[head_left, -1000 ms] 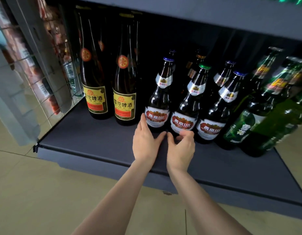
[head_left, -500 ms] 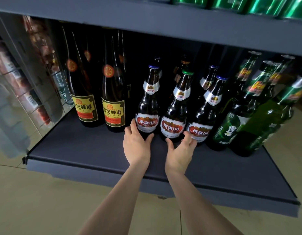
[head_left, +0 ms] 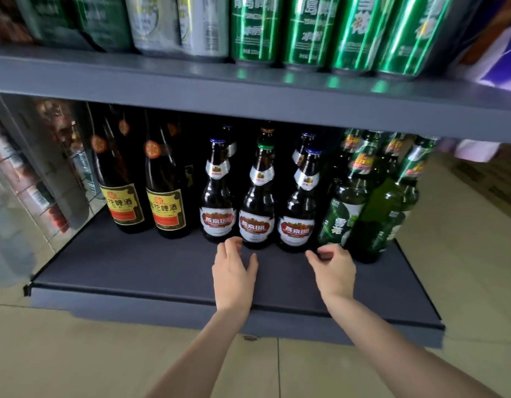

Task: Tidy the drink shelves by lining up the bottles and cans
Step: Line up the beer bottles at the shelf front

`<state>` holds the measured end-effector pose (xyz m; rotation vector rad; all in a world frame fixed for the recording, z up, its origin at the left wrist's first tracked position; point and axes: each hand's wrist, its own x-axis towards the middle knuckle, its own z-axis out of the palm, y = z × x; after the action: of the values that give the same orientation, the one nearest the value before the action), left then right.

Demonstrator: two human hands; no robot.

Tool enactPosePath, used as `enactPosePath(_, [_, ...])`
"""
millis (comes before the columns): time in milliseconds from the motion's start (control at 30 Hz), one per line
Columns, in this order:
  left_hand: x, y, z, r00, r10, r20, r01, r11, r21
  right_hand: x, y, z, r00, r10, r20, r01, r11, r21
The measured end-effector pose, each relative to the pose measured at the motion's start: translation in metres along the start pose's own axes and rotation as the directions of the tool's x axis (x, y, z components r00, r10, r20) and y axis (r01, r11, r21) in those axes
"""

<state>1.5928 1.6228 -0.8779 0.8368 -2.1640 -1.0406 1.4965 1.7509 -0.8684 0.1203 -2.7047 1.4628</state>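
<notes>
Three brown beer bottles with red-and-white labels stand side by side on the dark bottom shelf (head_left: 133,265): left one (head_left: 217,208), middle one (head_left: 257,214), right one (head_left: 298,216). My left hand (head_left: 234,268) hovers over the shelf just in front of the left and middle bottles, fingers relaxed, holding nothing. My right hand (head_left: 333,268) lies in front of the right bottle and a green bottle (head_left: 341,214), fingers loosely curled, empty. More bottles of the same kind stand behind the front row.
Two tall dark bottles with yellow labels (head_left: 122,202) stand at the left. Green bottles (head_left: 386,214) crowd the right end of the shelf. Green and silver cans (head_left: 306,30) line the upper shelf (head_left: 248,93). A glass panel (head_left: 33,182) closes the left side. Tiled floor lies below.
My hands have drawn back from the bases of the brown bottles and spread apart, the right one shifting right. The camera has tilted up, so the can shelf shows.
</notes>
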Motion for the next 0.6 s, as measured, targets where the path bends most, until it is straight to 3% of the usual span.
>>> enactPosePath(167, [-0.006,0.037,0.033,0.987,0.074,0.144,-0.080,0.996,0.031,0.021,0.028,-0.049,0.959,0.217,-0.181,-0.208,0.976,0.071])
enactPosePath(333, [-0.016,0.070,0.065,0.940,0.120,0.319,-0.136,0.990,0.026,0.054,0.046,-0.079,0.987,0.156,0.026,-0.158,0.968,0.195])
enactPosePath(433, [-0.026,0.084,0.085,0.927,0.037,0.373,-0.028,0.999,-0.029,0.066,0.052,-0.095,0.972,0.098,0.212,-0.133,0.979,0.156])
enactPosePath(600, [-0.026,0.093,0.106,0.933,-0.170,0.318,0.231,0.959,-0.166,0.078,0.067,-0.095,0.965,0.058,0.255,-0.108,0.976,0.187])
